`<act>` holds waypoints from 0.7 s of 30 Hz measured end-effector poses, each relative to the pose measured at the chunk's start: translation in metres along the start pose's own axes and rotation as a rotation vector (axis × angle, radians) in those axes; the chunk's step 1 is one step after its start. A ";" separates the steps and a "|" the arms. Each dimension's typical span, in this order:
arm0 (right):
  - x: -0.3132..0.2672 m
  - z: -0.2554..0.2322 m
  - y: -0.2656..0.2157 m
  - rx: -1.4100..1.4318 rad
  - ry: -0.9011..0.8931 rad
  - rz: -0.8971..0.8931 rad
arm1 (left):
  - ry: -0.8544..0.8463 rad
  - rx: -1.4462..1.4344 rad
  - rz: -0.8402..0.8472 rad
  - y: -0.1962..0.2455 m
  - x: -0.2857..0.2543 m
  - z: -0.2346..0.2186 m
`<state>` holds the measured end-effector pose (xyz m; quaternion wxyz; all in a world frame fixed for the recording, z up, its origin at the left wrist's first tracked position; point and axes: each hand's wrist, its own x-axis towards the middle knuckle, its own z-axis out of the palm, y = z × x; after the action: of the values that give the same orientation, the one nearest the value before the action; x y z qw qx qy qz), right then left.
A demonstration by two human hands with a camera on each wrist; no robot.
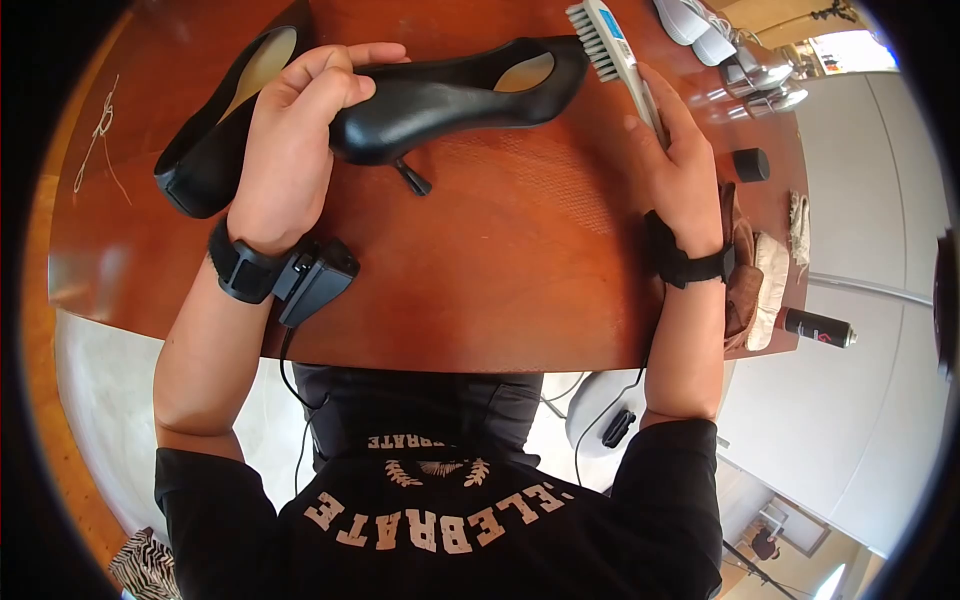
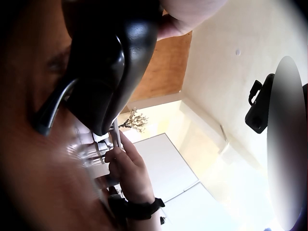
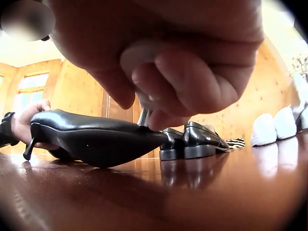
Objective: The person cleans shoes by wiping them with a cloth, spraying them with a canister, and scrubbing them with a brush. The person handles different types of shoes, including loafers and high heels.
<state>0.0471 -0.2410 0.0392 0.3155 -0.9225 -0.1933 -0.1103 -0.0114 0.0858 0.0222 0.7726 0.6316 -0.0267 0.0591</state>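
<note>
My left hand [image 1: 295, 140] grips a black low-heeled pump [image 1: 440, 110] at its heel end. In the right wrist view the pump [image 3: 91, 137] lies low over the table, its thin heel toward the left hand and its pointed toe toward the right. A second black pump [image 1: 200, 165] lies on the table, partly hidden by my left hand. My right hand [image 1: 680, 170] holds a pale grey brush [image 1: 622, 60] with a blue label, fingers curled round the handle. Its bristles face the pump's toe and stand right beside it in the head view.
White shoes [image 1: 690, 25] and glossy black loafers [image 3: 199, 139] stand at the table's far right. Nearer are a small black cylinder [image 1: 750, 165], a brown and cream cloth item [image 1: 755, 290] and a black can [image 1: 818, 328]. A pale lace [image 1: 100, 135] lies at far left.
</note>
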 end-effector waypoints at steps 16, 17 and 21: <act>-0.004 0.004 -0.023 0.081 -0.203 -0.195 | 0.040 -0.326 -0.209 -0.007 0.001 -0.001; -0.002 0.004 -0.016 0.019 -0.146 -0.134 | 0.009 -0.351 -0.224 -0.011 0.002 -0.003; 0.004 -0.001 -0.003 -0.092 -0.103 0.077 | 0.059 -0.443 -0.299 -0.008 0.000 0.004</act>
<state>0.0497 -0.2385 0.0426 0.2665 -0.9471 -0.1685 -0.0591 -0.0100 0.0806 0.0150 0.8926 0.4419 0.0773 -0.0444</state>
